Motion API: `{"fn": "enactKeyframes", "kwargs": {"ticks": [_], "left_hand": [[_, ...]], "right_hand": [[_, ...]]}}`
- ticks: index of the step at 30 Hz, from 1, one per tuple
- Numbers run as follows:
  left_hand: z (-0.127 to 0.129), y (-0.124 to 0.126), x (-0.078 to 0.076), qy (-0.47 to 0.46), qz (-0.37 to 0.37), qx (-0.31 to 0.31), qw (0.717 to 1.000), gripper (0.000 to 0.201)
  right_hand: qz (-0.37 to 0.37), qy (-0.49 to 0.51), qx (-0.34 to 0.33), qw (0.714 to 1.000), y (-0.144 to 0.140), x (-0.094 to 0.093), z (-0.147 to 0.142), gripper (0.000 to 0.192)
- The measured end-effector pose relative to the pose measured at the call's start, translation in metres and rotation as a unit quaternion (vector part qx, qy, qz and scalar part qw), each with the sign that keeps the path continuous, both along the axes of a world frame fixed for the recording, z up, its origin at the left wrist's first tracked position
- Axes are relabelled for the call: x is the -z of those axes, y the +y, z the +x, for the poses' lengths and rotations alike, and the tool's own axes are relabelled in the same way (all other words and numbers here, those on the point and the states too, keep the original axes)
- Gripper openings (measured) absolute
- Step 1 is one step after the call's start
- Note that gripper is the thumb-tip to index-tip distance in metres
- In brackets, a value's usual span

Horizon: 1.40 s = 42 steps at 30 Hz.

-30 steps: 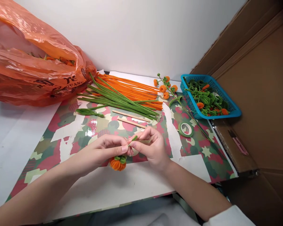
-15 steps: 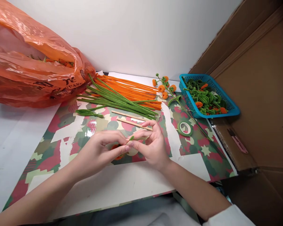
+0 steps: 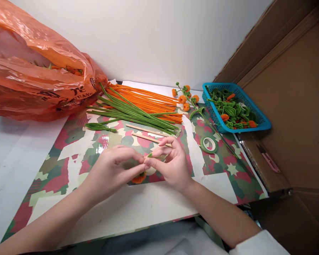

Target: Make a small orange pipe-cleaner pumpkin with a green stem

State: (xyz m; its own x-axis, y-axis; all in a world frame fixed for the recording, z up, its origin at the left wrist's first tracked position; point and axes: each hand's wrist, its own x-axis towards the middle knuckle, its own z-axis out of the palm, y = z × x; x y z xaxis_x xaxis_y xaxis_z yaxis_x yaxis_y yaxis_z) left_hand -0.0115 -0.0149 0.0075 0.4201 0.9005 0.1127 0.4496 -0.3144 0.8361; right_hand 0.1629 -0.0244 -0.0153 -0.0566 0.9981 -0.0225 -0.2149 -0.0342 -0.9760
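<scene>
Both hands (fingertips touching) on orange pompom

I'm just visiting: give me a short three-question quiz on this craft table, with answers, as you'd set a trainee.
1. True or false: the blue basket stands at the table's left edge.
2. Which lies nearest the right hand? A) green tape roll B) wooden sticks C) orange plastic bag
3. What do both hands pinch together between their fingertips?

Key:
1. False; it stands at the right, by the cardboard.
2. B.
3. A small green stem with an orange pompom showing below the left hand.
</scene>
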Motion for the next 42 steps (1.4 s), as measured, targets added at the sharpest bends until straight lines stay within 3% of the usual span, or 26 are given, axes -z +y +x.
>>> {"fn": "enactKeyframes", "kwargs": {"ticks": [2,4,7,10,12,14,16,17,20,22,23,25,28,30,32,35,38,40,42], "left_hand": [[0.002,-0.003,0.002,0.003,0.048,-0.047,0.998,0.019],[0.001,-0.004,0.003,-0.009,0.031,-0.045,0.998,0.018],[-0.006,0.0,0.002,-0.042,-0.132,0.013,0.99,0.021],[-0.014,0.007,0.001,-0.087,-0.332,0.114,0.932,0.031],[-0.017,0.011,0.002,-0.113,-0.399,0.184,0.891,0.032],[-0.016,0.012,0.004,-0.13,-0.429,0.209,0.869,0.033],[-0.011,0.009,0.005,-0.133,-0.414,0.168,0.885,0.033],[-0.007,0.007,0.005,-0.12,-0.38,0.123,0.909,0.031],[0.003,-0.001,0.003,-0.072,-0.217,-0.01,0.974,0.017],[0.006,-0.003,0.002,-0.057,-0.14,-0.049,0.987,0.018],[0.005,-0.002,0.002,-0.055,-0.144,-0.048,0.987,0.022],[0.0,0.002,0.003,-0.063,-0.229,-0.003,0.971,0.029],[-0.009,0.009,0.004,-0.095,-0.36,0.135,0.918,0.038],[-0.01,0.011,0.004,-0.094,-0.399,0.183,0.894,0.042],[-0.007,0.009,0.003,-0.09,-0.384,0.161,0.905,0.042],[0.003,0.003,0.001,-0.052,-0.233,0.037,0.97,0.027],[0.007,-0.001,0.002,-0.034,-0.136,-0.029,0.99,0.023],[0.004,0.001,0.003,-0.042,-0.171,-0.005,0.984,0.027],[-0.001,0.005,0.005,-0.081,-0.266,0.055,0.959,0.032]], "right_hand": [[0.0,-0.011,0.012,1.0,0.0,-0.001,0.0,0.046],[0.002,-0.016,0.019,1.0,0.0,-0.002,0.0,0.046],[0.008,-0.008,0.006,1.0,-0.001,-0.001,0.001,0.047],[0.0,0.015,-0.03,0.999,-0.002,0.001,0.003,0.049],[-0.016,0.041,-0.063,0.997,-0.002,0.001,0.003,0.051],[-0.041,0.063,-0.085,0.994,-0.001,0.0,0.003,0.053],[-0.065,0.066,-0.074,0.993,0.001,-0.002,0.003,0.053],[-0.071,0.062,-0.057,0.994,0.002,-0.002,0.003,0.053],[-0.062,0.041,-0.003,0.997,0.003,-0.004,0.001,0.052],[-0.053,0.03,0.01,0.998,0.002,-0.005,0.0,0.05],[-0.051,0.028,0.011,0.998,0.001,-0.005,0.0,0.049],[-0.055,0.029,0.003,0.998,0.0,-0.004,0.0,0.048],[-0.075,0.044,-0.032,0.996,-0.002,-0.002,0.001,0.051],[-0.092,0.063,-0.057,0.992,-0.001,0.0,0.002,0.053],[-0.092,0.077,-0.052,0.991,0.0,0.002,0.001,0.052],[-0.067,0.073,-0.005,0.995,0.002,0.002,0.0,0.05],[-0.062,0.056,0.024,0.996,0.003,0.001,-0.002,0.049],[-0.073,0.058,0.02,0.995,0.002,0.001,-0.002,0.05],[-0.089,0.079,-0.007,0.993,0.002,0.001,-0.001,0.053]]}}
